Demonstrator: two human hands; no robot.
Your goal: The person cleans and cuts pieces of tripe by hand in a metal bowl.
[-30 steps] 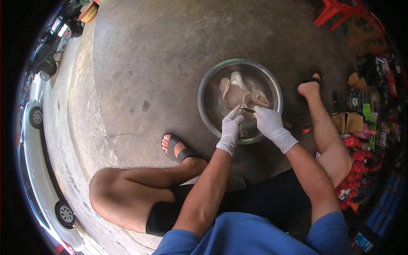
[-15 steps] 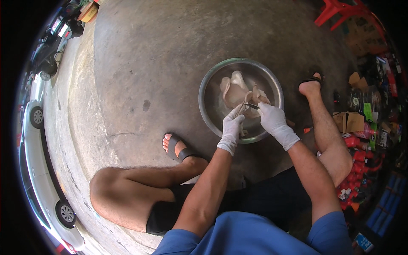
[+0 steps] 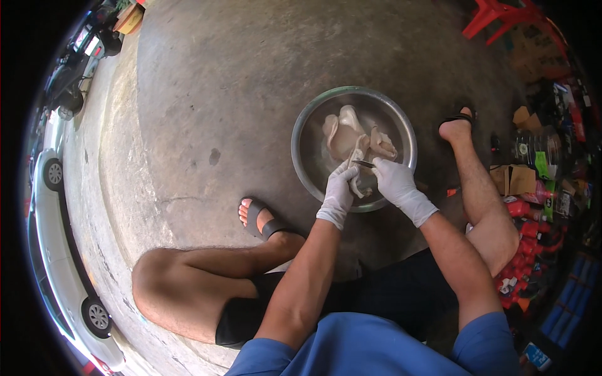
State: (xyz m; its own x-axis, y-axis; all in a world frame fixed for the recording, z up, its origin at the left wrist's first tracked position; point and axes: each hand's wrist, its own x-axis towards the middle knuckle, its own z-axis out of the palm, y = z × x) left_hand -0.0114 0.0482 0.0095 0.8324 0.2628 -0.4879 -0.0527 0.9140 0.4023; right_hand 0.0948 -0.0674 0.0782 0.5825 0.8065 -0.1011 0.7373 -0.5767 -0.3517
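Observation:
My white-gloved left hand (image 3: 338, 191) pinches a pale, limp strip of meat that looks like offal (image 3: 357, 155), over the near side of a round metal basin (image 3: 302, 182). Part of the strip hangs below the fingers. In my right hand (image 3: 396, 178), also gloved in white, is a slim dark blade, seemingly a small knife (image 3: 364, 163); the grip is hidden by the fingers. Its tip points left and touches the strip beside my left fingertips. Farther back in the basin lie larger pale folded pieces (image 3: 343, 135) and a tan, curled piece (image 3: 382, 144).
The basin stands on a concrete floor (image 3: 207, 113) between my sandalled feet. To the right are piled red bottles (image 3: 530, 229), cardboard boxes (image 3: 520, 180) and a clear plastic container (image 3: 533, 147). A red plastic stool (image 3: 495, 19) is at the far right, a white car (image 3: 63, 250) at the left.
The right hand and blade have shifted slightly left and down. My left hand has come a little nearer to me, and more of the strip shows hanging below it.

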